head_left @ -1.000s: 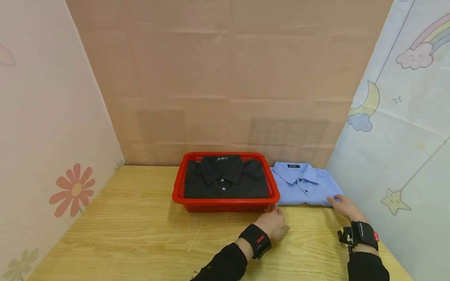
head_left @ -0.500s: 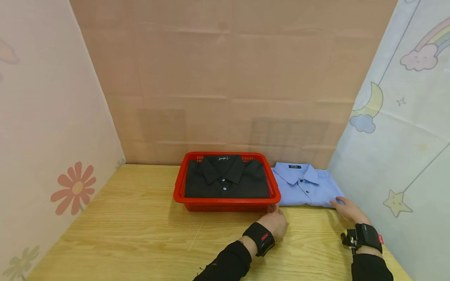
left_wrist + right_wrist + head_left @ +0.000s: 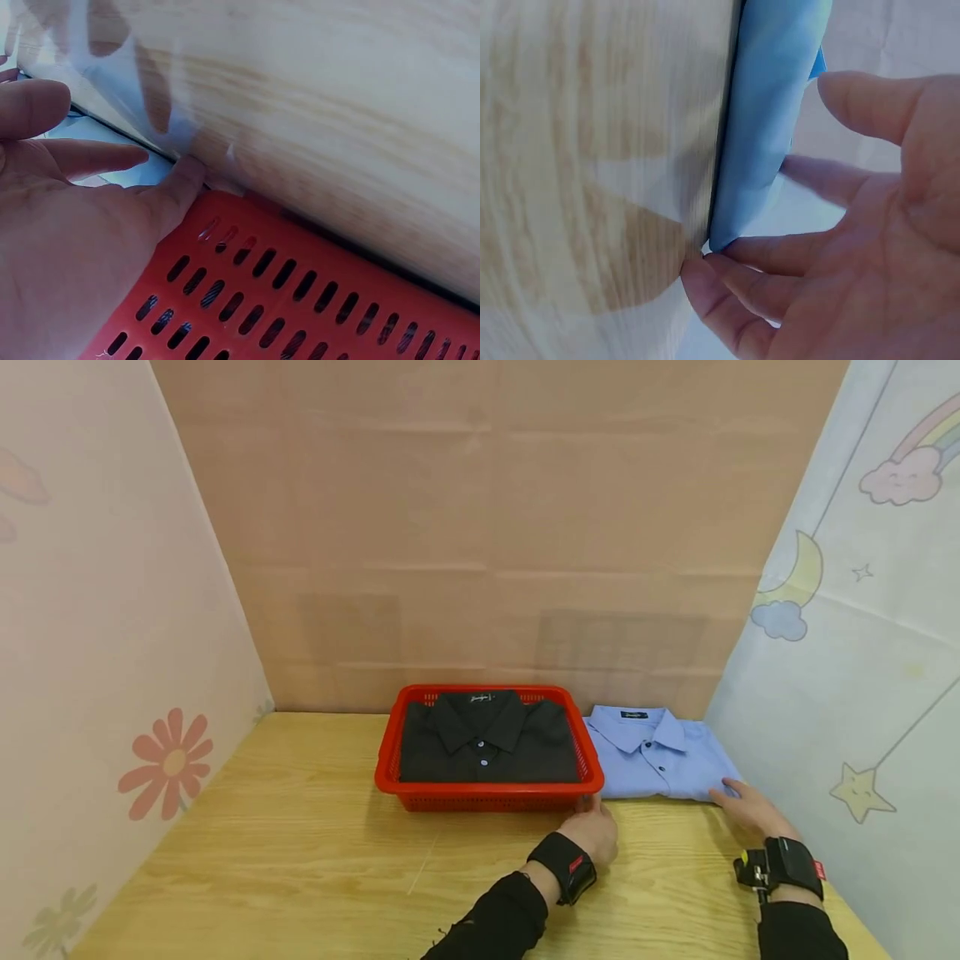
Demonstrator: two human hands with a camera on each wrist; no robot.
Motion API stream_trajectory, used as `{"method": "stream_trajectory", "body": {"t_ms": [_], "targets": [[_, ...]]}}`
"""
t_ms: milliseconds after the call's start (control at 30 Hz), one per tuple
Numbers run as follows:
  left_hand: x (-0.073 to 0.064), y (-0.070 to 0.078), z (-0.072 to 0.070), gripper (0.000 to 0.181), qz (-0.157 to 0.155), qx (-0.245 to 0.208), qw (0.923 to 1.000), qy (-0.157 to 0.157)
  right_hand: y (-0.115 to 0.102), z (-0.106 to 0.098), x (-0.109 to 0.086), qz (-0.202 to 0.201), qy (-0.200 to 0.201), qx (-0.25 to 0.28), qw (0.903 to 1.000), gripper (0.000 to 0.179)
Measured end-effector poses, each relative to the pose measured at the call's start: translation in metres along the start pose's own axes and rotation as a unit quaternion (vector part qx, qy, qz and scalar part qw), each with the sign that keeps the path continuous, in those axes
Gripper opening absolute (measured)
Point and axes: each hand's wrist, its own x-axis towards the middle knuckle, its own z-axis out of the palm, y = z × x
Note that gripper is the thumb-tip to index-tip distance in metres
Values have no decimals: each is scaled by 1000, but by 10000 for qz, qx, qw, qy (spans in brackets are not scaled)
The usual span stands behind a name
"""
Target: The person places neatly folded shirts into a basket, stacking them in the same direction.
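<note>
Two folded shirts: dark shirt [image 3: 450, 764] in red basket [image 3: 487, 788]; blue shirt [image 3: 626, 777] on bench [image 3: 300, 860] beside it.
Left hand [image 3: 596, 833]: grip apart, finger touching basket corner.
Right hand [image 3: 753, 814]: grip apart, fingertips touching blue shirt.

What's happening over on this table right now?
A person is handling a folded blue shirt, which lies on the table just right of a red basket. The right-hand grip has its fingertips at the shirt's near right corner, thumb off the fabric. The left-hand grip is at the basket's near right corner, by the shirt. A folded dark shirt sits in the basket.
</note>
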Motion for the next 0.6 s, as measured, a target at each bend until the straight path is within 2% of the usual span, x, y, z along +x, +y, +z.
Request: {"method": "stream_trajectory", "body": {"t_ms": [133,433,600], "targets": [[1,2,-1,49,-67,153,9999,4,3,0,2,-156,-20,78,9998,81],[-1,7,-2,40,-213,394,9989,170,0,4,4,-164,71,-237,9996,77],[-4,9,-3,45,-537,333,9979,126,-2,6,4,-130,231,-440,9987,76]]}}
